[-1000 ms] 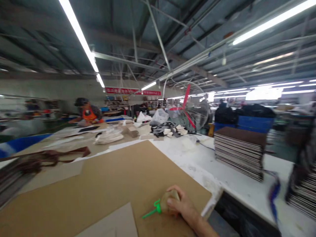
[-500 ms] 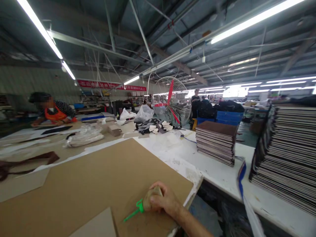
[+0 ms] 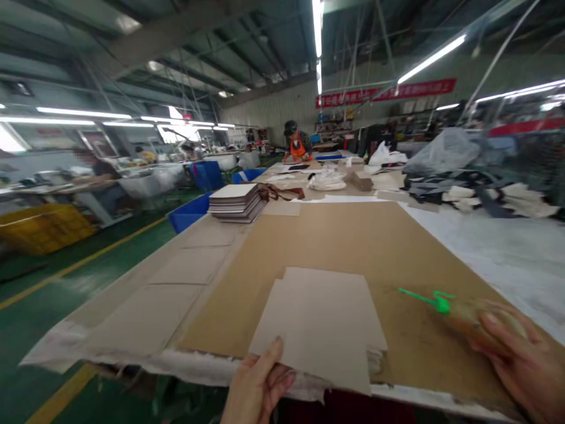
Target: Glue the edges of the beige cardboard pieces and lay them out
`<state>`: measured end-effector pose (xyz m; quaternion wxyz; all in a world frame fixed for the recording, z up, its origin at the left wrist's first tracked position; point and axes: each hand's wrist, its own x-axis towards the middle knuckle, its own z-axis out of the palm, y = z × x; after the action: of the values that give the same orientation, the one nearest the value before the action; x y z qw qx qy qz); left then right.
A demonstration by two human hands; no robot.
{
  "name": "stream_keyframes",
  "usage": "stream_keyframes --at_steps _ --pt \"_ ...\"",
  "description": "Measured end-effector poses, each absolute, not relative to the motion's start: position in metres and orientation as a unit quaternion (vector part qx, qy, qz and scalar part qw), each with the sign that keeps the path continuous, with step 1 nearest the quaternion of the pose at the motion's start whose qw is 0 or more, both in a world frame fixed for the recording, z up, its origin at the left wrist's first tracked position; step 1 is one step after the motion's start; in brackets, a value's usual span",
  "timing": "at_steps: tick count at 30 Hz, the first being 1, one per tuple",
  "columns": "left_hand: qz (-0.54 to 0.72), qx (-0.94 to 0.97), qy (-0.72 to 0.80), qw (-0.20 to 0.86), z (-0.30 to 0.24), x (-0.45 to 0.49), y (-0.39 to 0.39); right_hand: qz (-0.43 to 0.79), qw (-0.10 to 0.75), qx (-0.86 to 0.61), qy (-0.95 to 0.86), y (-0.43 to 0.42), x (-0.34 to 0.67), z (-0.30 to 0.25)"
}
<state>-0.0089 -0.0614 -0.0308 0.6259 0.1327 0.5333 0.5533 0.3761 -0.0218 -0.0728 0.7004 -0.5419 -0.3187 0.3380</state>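
Observation:
My left hand [image 3: 260, 383] pinches the near left corner of a grey cardboard sheet [image 3: 320, 324], thumb on top and fingers below the edge. More sheets show under it at the right corner, in a small stack. My right hand [image 3: 516, 347] is wrapped round a squeeze bottle [image 3: 468, 321] with a bright green nozzle [image 3: 441, 303]. The bottle is tilted over, its thin tip pointing left above the large brown board [image 3: 353, 235]. Motion blurs the right hand slightly.
Single cardboard pieces [image 3: 172, 315] lie along the table's left side. A pile of panels [image 3: 233, 203] stands at the far left beside a brown strap [image 3: 282, 192]. Fabric scraps [image 3: 477, 194] and a plastic bag [image 3: 444, 152] lie at right. A person [image 3: 298, 144] leans over the far end.
The view has swung left. My left hand has come into view, holding the cardboard. My right hand still grips the bottle, now at the right side of the view.

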Motion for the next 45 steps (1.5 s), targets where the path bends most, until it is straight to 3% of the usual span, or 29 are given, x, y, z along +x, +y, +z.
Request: stream_keyframes --at_steps 3,9,15,25,34,42,45 --pt "0.535 0.131 0.513 0.658 -0.033 0.004 -0.066 0.363 0.700 -0.547 -0.280 -0.025 0.367 -0.050" --pt "0.490 0.130 0.497 0.704 -0.044 0.021 -0.065 0.350 0.694 -0.484 -0.402 -0.018 0.331 -0.006" --pt "0.529 0.149 0.436 0.713 -0.043 0.031 -0.064 0.363 0.671 -0.457 -0.457 -0.018 0.304 0.018" --pt "0.624 0.109 0.365 0.682 -0.053 0.032 -0.060 0.304 0.727 -0.449 -0.422 -0.023 0.316 0.019" --pt "0.645 0.071 0.377 0.661 -0.059 0.024 -0.053 0.302 0.717 -0.484 -0.399 -0.025 0.333 0.006" --pt "0.581 0.273 0.380 0.666 -0.010 -0.001 -0.036 0.382 0.700 -0.496 -0.342 -0.027 0.334 0.007" --pt "0.530 0.359 0.379 0.668 0.022 -0.012 -0.020 0.457 0.640 -0.444 -0.430 -0.028 0.318 0.011"
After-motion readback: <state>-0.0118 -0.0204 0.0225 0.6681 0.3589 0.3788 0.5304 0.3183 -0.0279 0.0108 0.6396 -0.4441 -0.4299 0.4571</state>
